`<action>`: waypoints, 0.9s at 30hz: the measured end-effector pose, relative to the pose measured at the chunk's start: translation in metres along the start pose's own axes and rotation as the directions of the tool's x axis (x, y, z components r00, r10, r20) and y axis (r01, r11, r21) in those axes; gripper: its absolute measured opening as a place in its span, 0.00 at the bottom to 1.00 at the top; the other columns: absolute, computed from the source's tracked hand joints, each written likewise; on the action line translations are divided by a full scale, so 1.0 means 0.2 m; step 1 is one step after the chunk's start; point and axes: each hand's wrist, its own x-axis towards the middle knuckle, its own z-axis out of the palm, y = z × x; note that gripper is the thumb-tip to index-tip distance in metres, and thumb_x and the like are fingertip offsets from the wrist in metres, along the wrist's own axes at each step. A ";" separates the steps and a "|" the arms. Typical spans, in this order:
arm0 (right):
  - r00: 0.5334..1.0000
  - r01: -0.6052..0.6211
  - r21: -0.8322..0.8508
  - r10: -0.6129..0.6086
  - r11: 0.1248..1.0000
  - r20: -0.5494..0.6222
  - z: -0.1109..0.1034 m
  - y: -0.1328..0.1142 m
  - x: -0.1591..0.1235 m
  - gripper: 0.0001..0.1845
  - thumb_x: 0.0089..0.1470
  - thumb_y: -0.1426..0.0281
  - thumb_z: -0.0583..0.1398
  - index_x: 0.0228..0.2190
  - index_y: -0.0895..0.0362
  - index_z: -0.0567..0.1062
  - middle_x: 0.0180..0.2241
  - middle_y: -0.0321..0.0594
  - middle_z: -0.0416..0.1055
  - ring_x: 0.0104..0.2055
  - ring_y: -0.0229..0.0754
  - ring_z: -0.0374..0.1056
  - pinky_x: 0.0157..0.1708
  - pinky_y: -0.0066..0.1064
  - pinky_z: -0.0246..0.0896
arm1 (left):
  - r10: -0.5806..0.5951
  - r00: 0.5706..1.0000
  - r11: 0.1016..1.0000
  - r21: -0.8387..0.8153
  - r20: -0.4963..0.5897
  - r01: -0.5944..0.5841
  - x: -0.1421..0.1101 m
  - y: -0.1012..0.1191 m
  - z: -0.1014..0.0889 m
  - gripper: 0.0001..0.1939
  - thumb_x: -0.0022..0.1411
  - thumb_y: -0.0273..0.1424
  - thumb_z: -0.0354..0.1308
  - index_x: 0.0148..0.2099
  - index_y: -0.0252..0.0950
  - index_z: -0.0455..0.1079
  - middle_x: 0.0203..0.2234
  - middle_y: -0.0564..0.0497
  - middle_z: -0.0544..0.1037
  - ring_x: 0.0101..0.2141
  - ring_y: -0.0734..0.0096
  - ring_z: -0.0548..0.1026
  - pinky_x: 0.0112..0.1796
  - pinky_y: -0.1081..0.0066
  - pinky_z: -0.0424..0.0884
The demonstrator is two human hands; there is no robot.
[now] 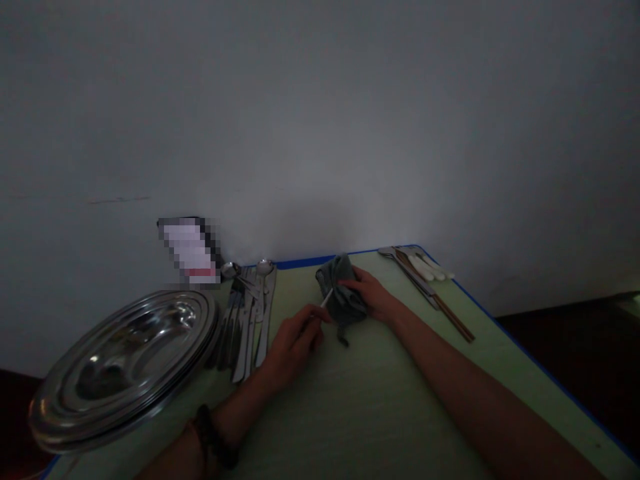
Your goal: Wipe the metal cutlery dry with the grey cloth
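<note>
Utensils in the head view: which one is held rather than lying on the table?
The slim, pale utensil running from the left hand to the dark cloth; the other visible utensils lie on the table.

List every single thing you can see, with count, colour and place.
Cloth: one, grey, mid-table, between the hands
Slim implement: one, pale, running to the cloth
Metal plates: stack, count unclear, silver, table's left
Cutlery pile: several, silver, right of the plates
Phone-like item: one, pixelated, pale with dark edge, behind the plates
Metal cutlery: count unclear, silver, far right
Chopsticks: apparently two, brown, right side
White utensils: about three, far-right corner
Table: one, green, blue edge, below
Wall: one, grey, behind
Bracelet: one, dark, left wrist
Left grip: one, bare, on the implement
Right grip: one, bare, on the cloth
</note>
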 end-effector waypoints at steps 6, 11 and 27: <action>0.981 0.133 -0.211 -0.159 0.968 -0.109 0.02 0.03 0.03 0.17 0.40 0.66 0.62 0.35 0.56 0.72 0.35 0.38 0.73 0.36 0.39 0.67 0.39 0.32 0.60 | 0.026 0.994 0.973 0.227 0.108 -0.050 0.01 0.01 0.00 0.11 0.62 0.30 0.41 0.38 0.35 0.65 0.19 0.58 0.63 0.20 0.77 0.61 0.24 0.77 0.57; 0.960 0.120 -0.076 -0.135 0.990 -0.245 0.05 0.05 0.03 0.17 0.43 0.57 0.59 0.31 0.57 0.72 0.30 0.38 0.74 0.35 0.41 0.68 0.36 0.31 0.60 | 0.004 0.992 0.986 0.166 0.128 -0.025 0.02 0.02 0.00 0.12 0.63 0.31 0.40 0.38 0.36 0.63 0.19 0.58 0.61 0.21 0.77 0.60 0.23 0.77 0.57; 0.938 0.059 0.170 0.004 0.984 -0.346 0.17 0.10 0.00 0.17 0.41 0.55 0.59 0.28 0.56 0.71 0.28 0.39 0.73 0.34 0.42 0.68 0.32 0.32 0.61 | -0.122 0.992 0.850 0.515 -0.013 0.111 0.04 0.02 0.03 0.17 0.64 0.35 0.36 0.34 0.35 0.64 0.25 0.47 0.74 0.26 0.65 0.72 0.28 0.70 0.61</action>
